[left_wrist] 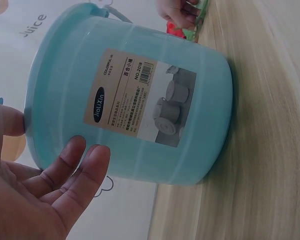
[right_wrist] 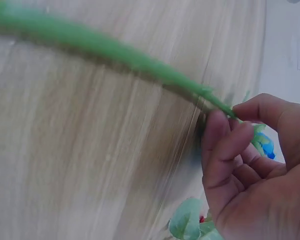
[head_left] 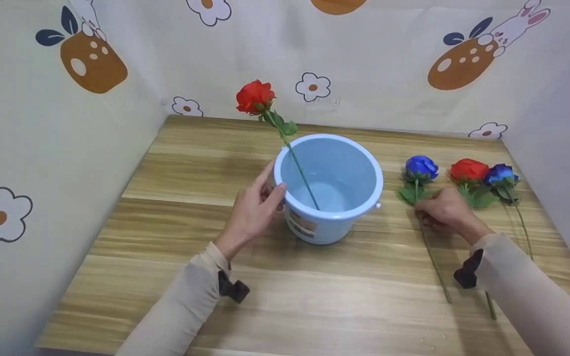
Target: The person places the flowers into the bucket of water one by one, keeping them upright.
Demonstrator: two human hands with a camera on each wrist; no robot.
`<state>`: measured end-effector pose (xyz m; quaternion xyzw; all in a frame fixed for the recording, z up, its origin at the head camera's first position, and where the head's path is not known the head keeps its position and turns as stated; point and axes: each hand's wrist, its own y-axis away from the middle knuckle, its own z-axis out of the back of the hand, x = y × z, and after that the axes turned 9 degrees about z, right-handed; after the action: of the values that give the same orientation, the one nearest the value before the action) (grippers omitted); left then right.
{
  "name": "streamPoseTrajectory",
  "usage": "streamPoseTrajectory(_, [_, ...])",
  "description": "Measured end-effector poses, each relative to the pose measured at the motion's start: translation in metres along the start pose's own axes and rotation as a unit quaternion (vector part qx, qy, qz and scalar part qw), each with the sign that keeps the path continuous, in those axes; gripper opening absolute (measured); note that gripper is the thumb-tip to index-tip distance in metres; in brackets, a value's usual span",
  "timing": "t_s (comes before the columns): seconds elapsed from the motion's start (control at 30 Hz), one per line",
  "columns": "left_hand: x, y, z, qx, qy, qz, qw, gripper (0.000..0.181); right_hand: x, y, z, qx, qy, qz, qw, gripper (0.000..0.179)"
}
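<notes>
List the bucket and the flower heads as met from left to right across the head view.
Round red artificial rose head → light-blue round plastic bucket → round bright-blue rose head → second red rose head → darker blue rose head.

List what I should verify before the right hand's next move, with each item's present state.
1. Bucket upright on the table: ok.
2. Left hand touching the bucket at its rim: ok.
3. Red rose in the bucket, leaning on the rim: ok.
4. Right hand pinching the bright blue rose by its stem: ok.
5. Bright blue rose inside the bucket: not ok, outside it.
6. Firmness of that pinch: cannot tell.
</notes>
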<state>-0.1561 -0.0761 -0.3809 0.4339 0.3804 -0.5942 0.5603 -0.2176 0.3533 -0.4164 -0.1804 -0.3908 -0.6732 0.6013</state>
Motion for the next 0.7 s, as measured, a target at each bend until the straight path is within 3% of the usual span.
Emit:
streamPoseTrajectory(0.23, [-0.001,0.001,0.0,0.0,0.001,-0.006,1.0,0.063,0.001,0.001,-0.001,-0.001,-0.066,0.004,0.9978,0.016])
streamPoseTrajectory(0.5, [0.0,0.0,-0.001,-0.001,0.002,-0.008,1.0,0.063,0.005,0.004,0.001,0.001,-0.147,0.011,0.9891,0.01])
streamPoseTrajectory(0.7, [0.001,0.0,-0.001,-0.008,-0.005,-0.02,0.9998,0.062,0.014,0.006,0.003,0.0,-0.175,0.014,0.9845,0.021])
